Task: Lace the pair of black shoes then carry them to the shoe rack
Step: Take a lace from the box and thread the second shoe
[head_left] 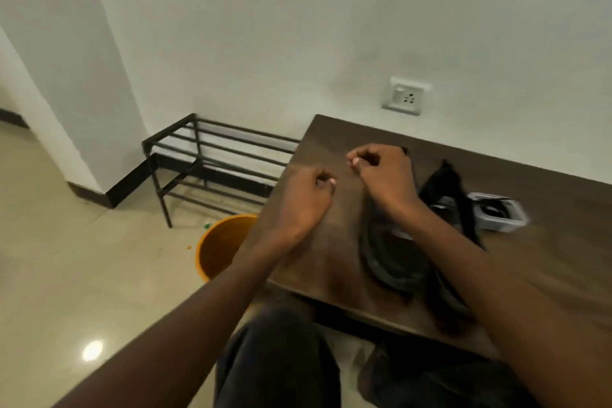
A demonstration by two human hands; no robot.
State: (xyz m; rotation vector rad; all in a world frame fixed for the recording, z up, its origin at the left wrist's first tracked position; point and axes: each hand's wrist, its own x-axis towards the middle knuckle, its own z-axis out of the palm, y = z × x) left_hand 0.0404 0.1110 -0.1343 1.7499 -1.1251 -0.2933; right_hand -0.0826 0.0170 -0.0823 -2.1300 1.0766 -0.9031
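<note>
Both hands are raised over the dark worktop (546, 262), and the frame is motion-blurred. The left hand (303, 200) has its fingers (323, 180) curled in with the thumb tip against them, as if pinching something thin; whether a lace lies between them cannot be told. The right hand (384, 175) is curled the same way, its fingers (359, 161) bunched at the thumb, just beside and beyond the left fingers; what they pinch, if anything, is too blurred to tell.

Below the right fingers, under the wrist, lies a black shoe (394, 262) on the worktop, its opening facing up. A second black shoe (447, 189) lies just right of the right hand, partly hidden by the forearm. Farther right of it sits a small grey box (500, 214).

Left of the left fingers, on the floor against the wall, stands the shoe rack (212, 159), well apart from the shoes. Below the left wrist is an orange bucket (222, 248).
</note>
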